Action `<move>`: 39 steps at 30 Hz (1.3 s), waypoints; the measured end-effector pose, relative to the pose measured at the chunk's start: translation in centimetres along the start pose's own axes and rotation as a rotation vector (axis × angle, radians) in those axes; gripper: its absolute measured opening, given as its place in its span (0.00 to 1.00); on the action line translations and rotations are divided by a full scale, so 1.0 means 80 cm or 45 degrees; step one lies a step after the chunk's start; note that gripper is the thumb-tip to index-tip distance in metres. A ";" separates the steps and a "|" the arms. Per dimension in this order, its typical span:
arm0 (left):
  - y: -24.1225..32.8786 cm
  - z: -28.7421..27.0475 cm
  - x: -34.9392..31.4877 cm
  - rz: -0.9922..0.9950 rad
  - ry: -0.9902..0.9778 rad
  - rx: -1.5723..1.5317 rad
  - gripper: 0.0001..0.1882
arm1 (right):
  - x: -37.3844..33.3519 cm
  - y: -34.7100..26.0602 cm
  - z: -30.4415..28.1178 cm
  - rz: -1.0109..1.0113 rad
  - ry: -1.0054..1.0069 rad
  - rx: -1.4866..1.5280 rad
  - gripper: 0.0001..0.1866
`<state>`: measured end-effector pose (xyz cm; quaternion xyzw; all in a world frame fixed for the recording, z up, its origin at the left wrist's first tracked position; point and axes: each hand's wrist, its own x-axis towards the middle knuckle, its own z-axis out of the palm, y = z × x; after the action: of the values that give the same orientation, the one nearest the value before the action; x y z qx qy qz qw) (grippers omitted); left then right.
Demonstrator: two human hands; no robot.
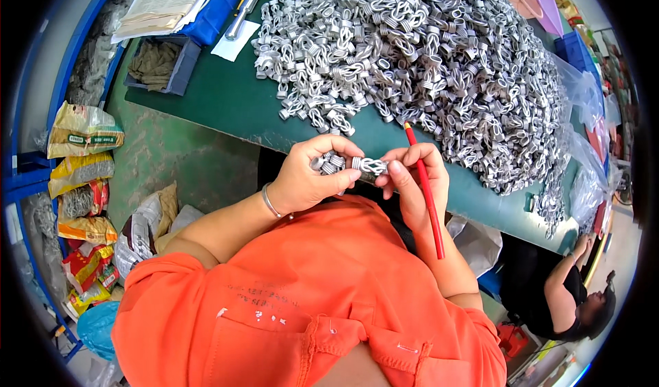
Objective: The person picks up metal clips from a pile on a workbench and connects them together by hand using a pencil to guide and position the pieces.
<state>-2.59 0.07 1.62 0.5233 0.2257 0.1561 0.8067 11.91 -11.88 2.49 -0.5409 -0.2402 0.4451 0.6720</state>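
A silver metal piece with twisted loops and a ribbed end (371, 166) is pinched between my two hands, in front of my chest by the table's near edge. My left hand (316, 174) grips its left end between thumb and forefinger, and more ribbed metal pieces (328, 162) sit cupped in that palm. My right hand (417, 181) holds the other end with thumb and fingertip. A red pencil (427, 195) lies between the fingers of that same hand, its tip pointing up toward the heap. The heap of like metal pieces (412, 57) covers much of the table.
The green table (213, 112) bears a small grey bin with cloth (154, 64), a blue tray with papers (206, 19) and a white slip (235, 41). Several filled sacks (86, 133) stand at the left. Another person in black (549, 291) is at the right.
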 end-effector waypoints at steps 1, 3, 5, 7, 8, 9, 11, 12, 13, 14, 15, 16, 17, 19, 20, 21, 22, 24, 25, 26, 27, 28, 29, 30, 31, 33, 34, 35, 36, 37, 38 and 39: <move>0.001 -0.001 -0.001 0.007 -0.017 -0.005 0.11 | 0.001 0.006 -0.002 -0.043 -0.062 0.065 0.08; -0.003 -0.001 0.000 0.104 -0.025 0.069 0.11 | 0.002 0.014 -0.007 -0.049 -0.155 0.191 0.12; -0.004 0.002 0.003 0.201 -0.035 0.145 0.11 | -0.003 0.018 -0.003 -0.121 -0.117 0.113 0.13; -0.004 0.004 0.006 0.330 -0.096 0.203 0.11 | -0.005 0.025 -0.005 -0.239 -0.112 -0.009 0.16; -0.003 0.004 0.005 0.330 -0.092 0.204 0.11 | -0.004 0.027 -0.005 -0.237 -0.115 -0.008 0.16; -0.002 0.004 0.003 0.283 -0.072 0.180 0.11 | -0.004 0.027 -0.005 -0.362 -0.120 -0.077 0.17; 0.001 0.004 0.002 0.239 -0.052 0.152 0.10 | -0.001 0.027 -0.006 -0.539 -0.121 -0.175 0.20; 0.003 0.004 0.001 0.180 -0.034 0.094 0.10 | 0.000 0.025 -0.005 -0.539 -0.123 -0.176 0.20; 0.004 0.003 0.001 0.122 -0.017 0.037 0.10 | 0.000 0.021 -0.004 -0.588 -0.093 -0.175 0.21; 0.004 0.002 0.002 0.125 -0.017 0.037 0.10 | 0.001 0.018 -0.003 -0.637 -0.064 -0.174 0.22; 0.002 0.000 0.002 0.046 -0.006 -0.051 0.10 | 0.003 0.016 -0.001 -0.728 -0.067 -0.230 0.23; 0.001 -0.001 0.004 -0.032 0.001 -0.139 0.10 | 0.004 0.014 0.000 -0.732 -0.068 -0.232 0.23; -0.002 0.000 0.004 -0.055 0.009 -0.196 0.09 | 0.006 0.011 0.002 -0.799 -0.102 -0.281 0.24; -0.006 0.001 0.005 -0.118 0.002 -0.307 0.09 | 0.009 0.008 0.009 -0.883 -0.112 -0.278 0.22; -0.007 0.001 0.005 -0.187 -0.004 -0.418 0.09 | 0.013 0.005 0.013 -0.889 -0.110 -0.279 0.22; -0.007 0.003 0.006 -0.275 0.018 -0.539 0.09 | 0.018 -0.001 0.016 -1.007 -0.189 -0.460 0.20; -0.010 0.001 0.011 -0.257 -0.077 -0.630 0.10 | 0.023 -0.006 0.018 -1.125 -0.255 -0.655 0.17; -0.008 0.006 0.013 -0.399 0.034 -1.110 0.20 | 0.033 -0.003 0.028 -1.183 -0.523 -0.912 0.13; -0.022 -0.013 0.015 -0.422 -0.442 -1.478 0.29 | 0.036 -0.006 0.036 -1.195 -0.600 -1.053 0.13; -0.012 -0.005 0.018 -0.511 -0.280 -1.459 0.35 | 0.040 -0.007 0.044 -1.193 -0.682 -1.195 0.14; 0.003 0.005 0.017 -0.529 -0.092 -1.337 0.37 | 0.044 -0.005 0.045 -1.176 -0.694 -1.247 0.14; 0.022 0.019 0.019 -0.543 0.084 -1.204 0.38 | 0.050 -0.001 0.041 -1.159 -0.697 -1.301 0.14; 0.014 0.006 0.014 -0.476 -0.034 -1.137 0.41 | 0.054 0.004 0.041 -1.258 -0.647 -1.257 0.13; 0.010 0.005 0.010 -0.489 -0.093 -1.173 0.43 | 0.056 0.010 0.038 -1.256 -0.616 -1.280 0.13; 0.014 0.007 0.006 -0.503 -0.152 -1.209 0.45 | 0.058 0.015 0.037 -1.373 -0.521 -1.202 0.15; 0.016 0.015 0.011 -0.419 -0.293 -1.316 0.47 | 0.061 0.017 0.033 -1.571 -0.327 -1.046 0.17; 0.015 0.016 0.016 -0.365 -0.383 -1.385 0.47 | 0.064 0.017 0.029 -1.574 -0.308 -1.064 0.17; 0.017 0.020 0.023 -0.379 -0.381 -1.404 0.48 | 0.066 0.018 0.023 -1.542 -0.234 -1.036 0.16; 0.020 0.030 0.027 -0.390 -0.298 -1.339 0.48 | 0.065 0.018 0.017 -1.510 -0.159 -1.010 0.15; 0.019 0.033 0.031 -0.403 -0.326 -1.369 0.46 | 0.063 0.009 0.015 -1.484 -0.071 -0.990 0.13; 0.016 0.038 0.035 -0.420 -0.355 -1.400 0.45 | 0.059 0.005 0.009 -1.485 -0.048 -1.009 0.13; 0.019 0.046 0.038 -0.444 -0.378 -1.344 0.46 | 0.055 0.001 0.001 -1.408 0.024 -0.921 0.13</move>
<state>1.93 -0.68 3.73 0.0211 0.0847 0.0370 0.9955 13.98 -8.09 1.74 -0.5334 -0.6111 -0.0790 0.5795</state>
